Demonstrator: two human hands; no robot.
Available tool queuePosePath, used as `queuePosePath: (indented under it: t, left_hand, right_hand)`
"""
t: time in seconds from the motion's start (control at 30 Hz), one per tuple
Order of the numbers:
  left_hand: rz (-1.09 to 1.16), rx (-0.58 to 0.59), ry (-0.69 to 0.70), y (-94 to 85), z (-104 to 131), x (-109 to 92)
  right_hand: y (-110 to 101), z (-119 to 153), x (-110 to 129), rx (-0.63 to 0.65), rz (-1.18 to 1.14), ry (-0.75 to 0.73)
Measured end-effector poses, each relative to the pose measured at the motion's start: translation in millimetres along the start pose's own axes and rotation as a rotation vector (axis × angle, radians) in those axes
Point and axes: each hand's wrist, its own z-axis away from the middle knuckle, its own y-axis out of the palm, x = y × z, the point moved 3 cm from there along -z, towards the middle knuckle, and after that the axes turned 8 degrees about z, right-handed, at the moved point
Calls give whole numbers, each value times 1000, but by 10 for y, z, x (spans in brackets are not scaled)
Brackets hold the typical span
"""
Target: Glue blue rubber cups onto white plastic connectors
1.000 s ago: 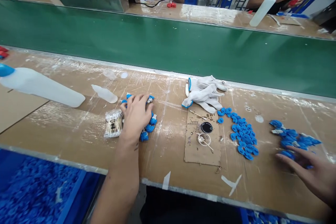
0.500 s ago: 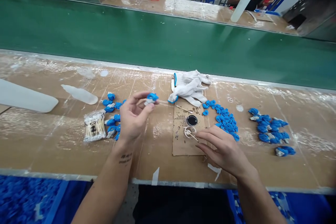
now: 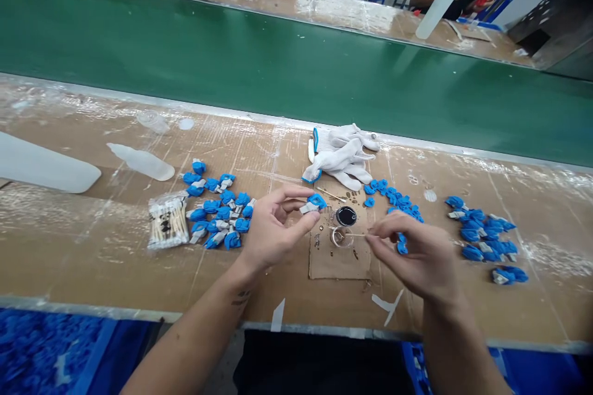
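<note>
My left hand (image 3: pixel 280 228) is closed, pinching a small blue and grey plastic part (image 3: pixel 315 202) between thumb and fingers. My right hand (image 3: pixel 419 253) pinches a cotton swab (image 3: pixel 356 235) that points left, its far end at a small clear cup (image 3: pixel 341 237). Just behind that cup stands another small cup of dark liquid (image 3: pixel 346 216). Both rest on a stained piece of cardboard (image 3: pixel 340 266), where a second swab (image 3: pixel 331 194) lies. Loose blue pieces (image 3: pixel 399 199) are heaped beyond my right hand, which partly hides them.
Blue and grey parts lie in groups on the left (image 3: pixel 225 213) and right (image 3: pixel 484 231). A bag of cotton swabs (image 3: pixel 167 222), white gloves (image 3: pixel 340 157) and an translucent bottle (image 3: pixel 141 162) lie on the table. Beyond runs a green conveyor belt (image 3: pixel 278 68); people work across it.
My left hand has moved right with the blue and grey part, close to the cups. My right hand has shifted slightly right, and the swab now lies flatter, nearly level.
</note>
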Motion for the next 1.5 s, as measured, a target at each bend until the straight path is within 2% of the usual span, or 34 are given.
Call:
queuePosePath:
  t: [0.13,0.2,0.3,0.43,1.0,1.17,1.23,1.37,1.43,1.5]
  left_hand:
    - [-167,71,161,41,54,-35]
    - [-239,100,228,66,75,-50]
    - [-303,124,276,91,97,-56]
    - [-315,139,275,91,117,-46]
    - [-310,158,278,104,108,-53]
    - [-311,171,248,92,121,-40]
    - [-303,177,245,90,121,-36]
    - [-272,168,237,71,113,-33]
    - [-251,159,229,59,110,-38]
    - [-225,153,218,56,107,-46]
  right_hand:
    - [-155,-157,141,-319,-187,-9]
    - [-107,-242,240,-357,-240,-34]
    - [23,-307,320,-321,-296,-34]
    - [119,-283,295,-288,-303,-2]
    - [95,-269,239,-190,-287,-61]
    - [110,-278,212,-195,-290,-51]
    - [73,-273,206,-185,-306,-65]
    - [-166,-154,156,-277,-315,-81]
    - [-241,-56,116,-214,-271,-80]
    - [-206,32,79,-58,-178,-80]
